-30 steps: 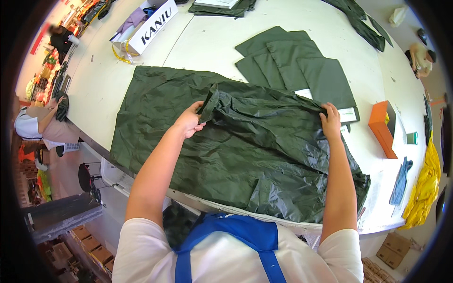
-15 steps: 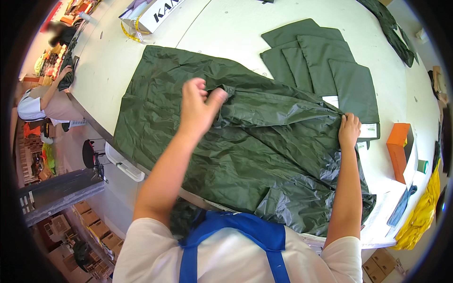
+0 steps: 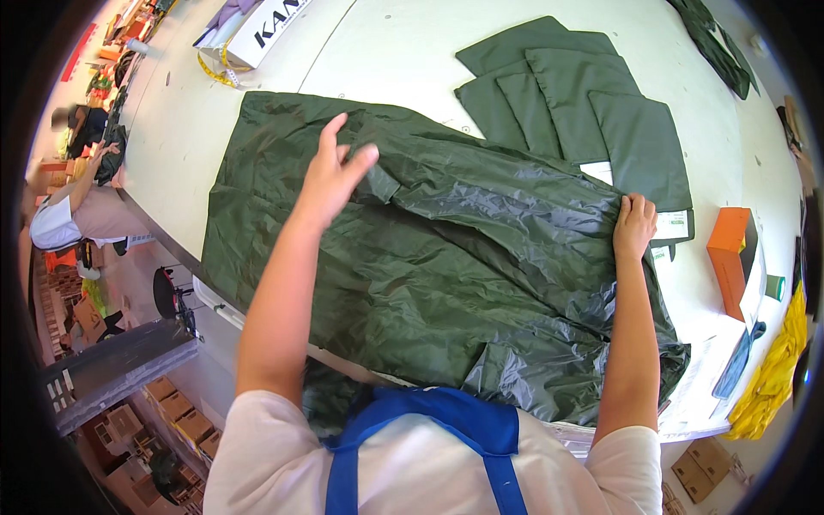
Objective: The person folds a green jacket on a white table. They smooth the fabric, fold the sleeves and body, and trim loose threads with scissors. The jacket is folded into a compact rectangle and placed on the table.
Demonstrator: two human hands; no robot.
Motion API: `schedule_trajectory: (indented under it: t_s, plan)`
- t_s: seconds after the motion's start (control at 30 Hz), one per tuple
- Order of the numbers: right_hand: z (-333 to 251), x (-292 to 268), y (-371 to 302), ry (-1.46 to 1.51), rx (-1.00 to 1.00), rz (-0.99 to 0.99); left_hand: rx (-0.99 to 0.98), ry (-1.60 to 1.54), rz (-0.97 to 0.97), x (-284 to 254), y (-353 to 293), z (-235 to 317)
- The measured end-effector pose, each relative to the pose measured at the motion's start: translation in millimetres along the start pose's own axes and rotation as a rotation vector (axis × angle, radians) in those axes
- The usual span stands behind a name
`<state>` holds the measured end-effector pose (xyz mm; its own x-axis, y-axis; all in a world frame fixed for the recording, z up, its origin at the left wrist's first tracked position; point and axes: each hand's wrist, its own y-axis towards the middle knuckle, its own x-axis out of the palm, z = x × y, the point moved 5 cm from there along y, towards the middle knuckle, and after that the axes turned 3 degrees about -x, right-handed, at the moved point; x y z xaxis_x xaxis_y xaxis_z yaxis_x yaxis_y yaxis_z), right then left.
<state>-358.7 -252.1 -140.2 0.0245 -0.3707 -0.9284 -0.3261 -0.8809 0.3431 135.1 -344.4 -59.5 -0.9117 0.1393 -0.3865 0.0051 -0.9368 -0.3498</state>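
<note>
A large dark green garment (image 3: pixel 403 292) of shiny, creased waterproof fabric lies spread on the white table. One sleeve-like part (image 3: pixel 498 199) stretches across its upper middle, with a loose end (image 3: pixel 378 184) close to my left hand. My left hand (image 3: pixel 333 176) is over the garment's upper left area, thumb and forefinger apart and nothing between them. At the garment's right edge, my right hand (image 3: pixel 634 227) has its fingers closed on the fabric; their tips are partly hidden.
Several flat dark green fabric pouches (image 3: pixel 639 142) overlap beyond the garment. An orange box (image 3: pixel 730 257) and yellow fabric (image 3: pixel 772 369) are at the right. A white box (image 3: pixel 262 39) with a yellow tape measure (image 3: pixel 215 70) stands far left. Another person (image 3: pixel 73 215) works at the left.
My left hand has moved left and slightly away from me, off the sleeve-like part's end, its fingers spreading. That part now lies flatter. My right hand keeps its place on the edge.
</note>
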Motion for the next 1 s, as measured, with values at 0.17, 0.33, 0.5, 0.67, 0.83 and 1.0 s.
schedule_trajectory:
  t_s: [0.17,0.33,0.5,0.67,0.83,1.0]
  plan:
    - [2,-5,0,0.066,-0.077,0.027,0.444,0.423,0.056,10,-22,41]
    - [-8,-2,5,0.073,-0.06,0.029,0.492,0.576,0.216,26,64,-46]
    - [-1,-5,5,0.075,-0.042,0.019,0.556,0.765,0.454,20,60,-11]
    - [-6,-5,7,0.088,-0.066,-0.002,0.678,1.1,0.212,77,47,2]
    - [-6,-21,5,0.136,-0.111,-0.168,0.439,1.038,-0.069,83,89,-29]
    - [-6,-34,30,0.089,-0.066,-0.573,0.509,1.27,-0.207,66,115,9]
